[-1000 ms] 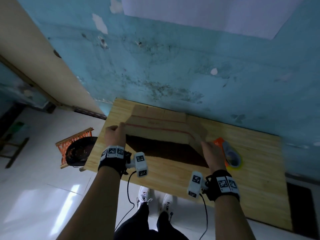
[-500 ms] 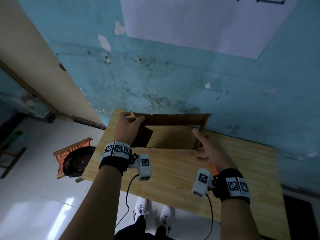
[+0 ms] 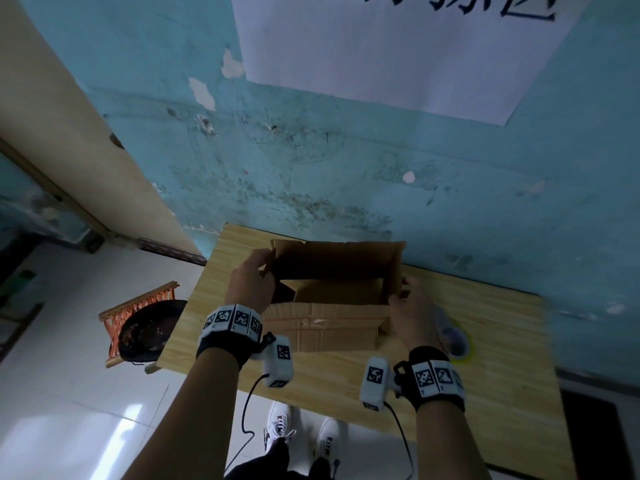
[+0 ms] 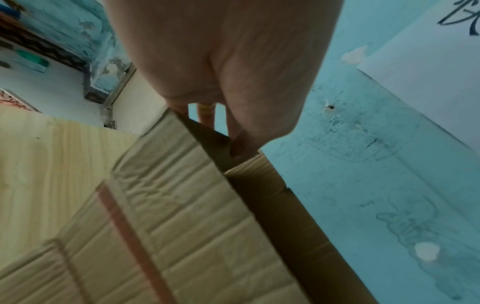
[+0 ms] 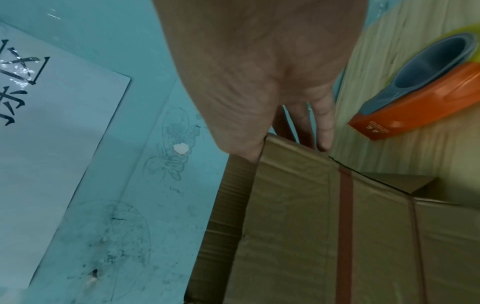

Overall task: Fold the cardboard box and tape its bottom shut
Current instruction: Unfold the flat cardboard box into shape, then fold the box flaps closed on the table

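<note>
1. Currently the cardboard box is standing opened into a rectangular tube on the wooden table, its open mouth facing up toward the head camera and its long axis running left to right, parallel to the blue wall.
2. Left hand is gripping the box's left end — thumb inside and fingers outside, as the left wrist view is showing it pinching the top edge of that panel.
3. Right hand is holding the right end; the thumb is lying on the inner face and the fingers are reaching down the outer face, fairly straight.
4. Tape dispenser, orange and grey, is lying on the table just right of the box; in the head view the right hand is covering most of it.
5. Hard to read: the box's bottom and its lower flaps — the interior is sitting in shadow. The near flap is folding outward toward the person.
6. White paper sheet on the wall is being cut off at the top edge.
</note>
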The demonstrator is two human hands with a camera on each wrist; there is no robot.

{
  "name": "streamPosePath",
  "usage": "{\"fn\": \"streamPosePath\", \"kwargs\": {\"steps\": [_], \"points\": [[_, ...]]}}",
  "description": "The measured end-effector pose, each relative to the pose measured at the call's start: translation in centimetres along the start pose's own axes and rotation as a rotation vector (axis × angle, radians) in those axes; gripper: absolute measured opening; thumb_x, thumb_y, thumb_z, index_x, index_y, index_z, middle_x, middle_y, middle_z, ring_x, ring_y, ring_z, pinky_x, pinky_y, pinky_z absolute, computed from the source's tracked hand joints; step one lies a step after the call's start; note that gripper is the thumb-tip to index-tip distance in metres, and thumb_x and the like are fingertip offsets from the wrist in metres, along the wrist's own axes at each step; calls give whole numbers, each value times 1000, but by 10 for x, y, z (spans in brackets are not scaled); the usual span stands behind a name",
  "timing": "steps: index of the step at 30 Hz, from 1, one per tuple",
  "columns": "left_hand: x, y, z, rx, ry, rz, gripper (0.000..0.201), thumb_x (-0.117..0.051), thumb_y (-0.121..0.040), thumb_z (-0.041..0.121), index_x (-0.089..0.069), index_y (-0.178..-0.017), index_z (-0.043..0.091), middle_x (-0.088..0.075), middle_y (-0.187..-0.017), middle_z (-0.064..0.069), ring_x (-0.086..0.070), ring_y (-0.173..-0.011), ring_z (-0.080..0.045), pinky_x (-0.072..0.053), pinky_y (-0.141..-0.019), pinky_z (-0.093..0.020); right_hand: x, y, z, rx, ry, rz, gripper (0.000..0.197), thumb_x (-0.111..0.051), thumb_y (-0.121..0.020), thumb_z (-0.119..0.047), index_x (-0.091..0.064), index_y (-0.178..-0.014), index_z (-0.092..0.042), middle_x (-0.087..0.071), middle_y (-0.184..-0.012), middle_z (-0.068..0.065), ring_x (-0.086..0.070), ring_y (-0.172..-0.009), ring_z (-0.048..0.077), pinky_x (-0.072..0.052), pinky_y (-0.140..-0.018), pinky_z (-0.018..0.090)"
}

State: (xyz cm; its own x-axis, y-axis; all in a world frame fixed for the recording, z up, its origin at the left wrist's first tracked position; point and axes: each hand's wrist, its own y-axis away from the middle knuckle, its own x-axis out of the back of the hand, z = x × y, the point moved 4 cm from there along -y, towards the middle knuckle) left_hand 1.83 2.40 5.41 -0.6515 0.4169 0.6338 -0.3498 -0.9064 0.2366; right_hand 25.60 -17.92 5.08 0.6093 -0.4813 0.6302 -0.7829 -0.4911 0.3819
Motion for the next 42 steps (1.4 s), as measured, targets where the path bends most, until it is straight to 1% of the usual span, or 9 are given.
{"fn": "streamPosePath", "kwargs": {"steps": [9, 14, 18, 22, 28, 31, 34, 39, 42], "points": [[-33, 25, -26, -7, 5, -101, 41, -57, -97, 10, -63, -137, 20, -68, -130, -4, -64, -116, -20, -50, -90, -26, -34, 9, 29, 123, 138, -133, 44, -72, -96, -25, -62, -139, -21, -66, -135, 7, -65, -119, 25, -58, -96, 42], [-41, 41, -30, 87, -173, -191, 37, -41, -100, 29, -64, -127, 34, -63, -110, 0, -63, -114, -30, -52, -99, -45, -57, 8, 55, 64, 259, -218, 52, -58, -102, -42, -54, -152, -34, -35, -157, 15, -52, -136, 38, -50, -110, 48], [-42, 38, -40, 69, -80, -206, 35, -55, -94, 34, -63, -128, 35, -63, -132, -5, -61, -118, -29, -53, -97, -44, -68, 5, 66, 51, 321, -253, 55, -50, -102, -47, -48, -156, -36, -38, -162, 14, -51, -138, 39, -48, -113, 50], [-37, 32, -48, 123, -41, -220, 78, -77, -84, 36, -42, -152, 22, -49, -150, -12, -52, -130, -32, -50, -103, -46, -67, 3, 67, 80, 277, -211, 54, -44, -103, -51, -51, -154, -35, -58, -151, 7, -63, -125, 30, -54, -105, 48], [-31, 27, -35, -32, -156, -142, 158, -95, -50, 55, 19, -158, 40, 30, -167, 4, 9, -156, -33, -16, -120, -59, -65, 1, 61, 134, 293, -165, 46, -44, -108, -48, -61, -146, -31, -70, -136, 3, -67, -118, 26, -55, -102, 44], [-30, 21, -26, -180, -302, -7, 146, -86, -55, 68, 14, -159, 42, 15, -170, 8, 19, -155, -28, -1, -121, -62, -65, -3, 61, 129, 281, -156, 42, -44, -107, -47, -66, -140, -32, -75, -122, 1, -69, -99, 20, -56, -88, 36], [-41, 16, -21, -205, -382, -111, 138, -75, -55, 81, 4, -160, 41, 1, -171, 11, 23, -154, -28, 7, -120, -63, -64, -7, 63, 84, 271, -134, 44, -45, -104, -53, -71, -133, -34, -77, -102, -1, -69, -83, 16, -59, -76, 36], [-50, 22, -26, -196, -478, -117, 129, -72, -46, 89, -22, -154, 41, -24, -160, -3, -3, -153, -33, -4, -121, -61, -61, -12, 60, 62, 282, -52, 56, -45, -104, -62, -76, -123, -19, -78, -106, 7, -64, -84, 22, -55, -77, 35], [-57, 28, -41, -209, -538, -145, 94, -73, -55, 82, -49, -138, 47, -38, -152, 1, -19, -147, -30, -11, -120, -58, -59, -13, 60, 32, 269, -6, 74, -40, -100, -73, -74, -122, -12, -77, -112, 7, -71, -99, 28, -53, -75, 34]]}}
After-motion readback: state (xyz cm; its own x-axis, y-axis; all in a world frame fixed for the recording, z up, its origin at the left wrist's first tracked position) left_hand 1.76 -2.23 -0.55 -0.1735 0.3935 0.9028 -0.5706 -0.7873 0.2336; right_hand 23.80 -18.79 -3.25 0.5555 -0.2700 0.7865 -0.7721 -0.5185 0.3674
